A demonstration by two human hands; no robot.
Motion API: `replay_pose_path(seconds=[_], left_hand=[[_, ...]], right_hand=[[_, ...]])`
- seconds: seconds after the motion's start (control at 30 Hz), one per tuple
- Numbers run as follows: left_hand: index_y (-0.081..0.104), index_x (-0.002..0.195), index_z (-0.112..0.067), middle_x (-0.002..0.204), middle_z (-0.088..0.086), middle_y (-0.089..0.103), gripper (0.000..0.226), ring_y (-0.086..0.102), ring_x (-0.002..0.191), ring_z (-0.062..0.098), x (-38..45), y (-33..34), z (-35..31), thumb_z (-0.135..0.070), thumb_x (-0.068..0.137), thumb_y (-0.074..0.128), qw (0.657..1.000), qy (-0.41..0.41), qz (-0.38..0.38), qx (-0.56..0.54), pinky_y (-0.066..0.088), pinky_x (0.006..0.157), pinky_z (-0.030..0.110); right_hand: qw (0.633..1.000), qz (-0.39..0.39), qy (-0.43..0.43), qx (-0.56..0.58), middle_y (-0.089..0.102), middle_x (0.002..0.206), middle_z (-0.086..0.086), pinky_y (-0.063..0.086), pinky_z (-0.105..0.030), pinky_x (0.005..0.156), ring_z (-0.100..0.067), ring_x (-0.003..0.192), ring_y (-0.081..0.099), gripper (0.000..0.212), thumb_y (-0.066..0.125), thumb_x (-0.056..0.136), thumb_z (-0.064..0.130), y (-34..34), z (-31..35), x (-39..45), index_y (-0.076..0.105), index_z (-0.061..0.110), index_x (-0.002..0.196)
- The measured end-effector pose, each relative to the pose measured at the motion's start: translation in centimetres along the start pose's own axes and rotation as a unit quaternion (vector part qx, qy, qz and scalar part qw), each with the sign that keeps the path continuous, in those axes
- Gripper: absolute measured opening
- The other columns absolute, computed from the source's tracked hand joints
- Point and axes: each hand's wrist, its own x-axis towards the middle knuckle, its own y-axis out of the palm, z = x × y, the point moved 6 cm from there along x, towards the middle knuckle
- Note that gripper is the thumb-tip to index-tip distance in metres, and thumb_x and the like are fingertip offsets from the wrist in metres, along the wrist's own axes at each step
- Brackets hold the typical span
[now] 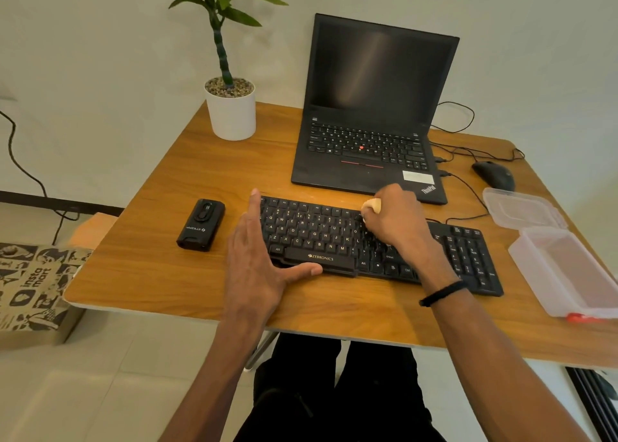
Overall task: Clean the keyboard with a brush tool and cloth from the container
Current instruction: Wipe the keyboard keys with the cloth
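Observation:
A black keyboard (pixel 321 237) lies across the middle of the wooden table (pixel 160 274). My left hand (pixel 257 261) rests flat at the keyboard's left end, fingers apart, thumb along its front edge, holding it steady. My right hand (pixel 398 221) is closed around a pale yellowish cloth (pixel 373 204) and presses it on the upper middle keys. A clear plastic container (pixel 565 274) stands open at the right with its lid (pixel 521 207) behind it. Something red (pixel 582 318) lies at the container's front edge, too blurred to identify.
An open black laptop (pixel 371 113) stands behind the keyboard. A black mouse (pixel 494 175) with cables lies at the back right. A potted plant (pixel 230 110) stands at the back left, a small black device (pixel 201 224) left of the keyboard. A printed paper bag (pixel 33 284) sits off the table's left.

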Motion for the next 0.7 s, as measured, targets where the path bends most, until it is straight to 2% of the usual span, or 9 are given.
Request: replay_pose_path(seconds=[0.1,0.17,0.3,0.47,0.63,0.7], left_hand=[[-0.010,0.160,-0.043,0.168,0.000,0.021,0.156,0.022,0.153,0.018,0.0,0.1,0.1,-0.063,0.044,0.092,1.000,-0.001,0.008,0.004,0.027,0.125,0.047],[-0.009,0.160,-0.043,0.168,-0.001,0.021,0.155,0.022,0.153,0.018,0.1,0.1,0.2,-0.062,0.045,0.093,1.000,0.001,0.009,0.007,0.025,0.125,0.045],[-0.012,0.159,-0.046,0.167,-0.001,0.023,0.154,0.023,0.152,0.018,0.0,0.0,0.0,-0.061,0.047,0.094,1.000,0.008,-0.001,0.011,0.026,0.125,0.045],[-0.018,0.156,-0.050,0.167,0.003,0.023,0.155,0.024,0.154,0.023,0.0,0.2,0.3,-0.066,0.048,0.091,1.000,0.004,0.000,0.031,0.029,0.124,0.053],[-0.015,0.158,-0.046,0.168,0.000,0.021,0.154,0.021,0.155,0.021,0.2,0.4,0.6,-0.069,0.047,0.089,1.000,0.000,0.007,0.029,0.029,0.124,0.052],[-0.015,0.158,-0.045,0.169,-0.002,0.019,0.154,0.021,0.155,0.021,0.3,0.5,0.6,-0.071,0.047,0.087,0.999,0.002,0.009,0.034,0.028,0.124,0.052]], right_hand=[[0.999,0.034,0.016,0.024,0.069,0.113,-0.011,0.059,-0.042,0.085,-0.029,0.100,0.068,0.041,0.073,0.091,0.032,0.1,-0.6,0.4,0.061,0.010,0.125],[1.000,0.024,0.010,0.018,0.069,0.113,-0.012,0.058,-0.044,0.087,-0.030,0.101,0.067,0.040,0.073,0.091,0.032,0.0,-0.1,0.8,0.062,0.011,0.124],[0.999,-0.035,-0.021,0.008,0.072,0.105,-0.013,0.058,-0.042,0.082,-0.032,0.100,0.068,0.030,0.070,0.094,0.030,-0.2,1.2,0.5,0.068,0.009,0.116],[0.999,-0.011,0.006,0.045,0.072,0.109,-0.012,0.061,-0.042,0.081,-0.027,0.095,0.069,0.042,0.074,0.092,0.034,-0.6,-1.9,-0.2,0.066,0.010,0.126],[0.998,-0.032,0.053,0.034,0.072,0.109,-0.012,0.059,-0.040,0.078,-0.027,0.095,0.068,0.038,0.073,0.092,0.031,-1.6,-4.4,0.1,0.067,0.010,0.122],[0.997,-0.020,0.043,0.064,0.071,0.108,-0.011,0.058,-0.033,0.072,-0.022,0.088,0.067,0.038,0.073,0.093,0.029,-0.8,-3.4,-0.1,0.065,0.008,0.124]])
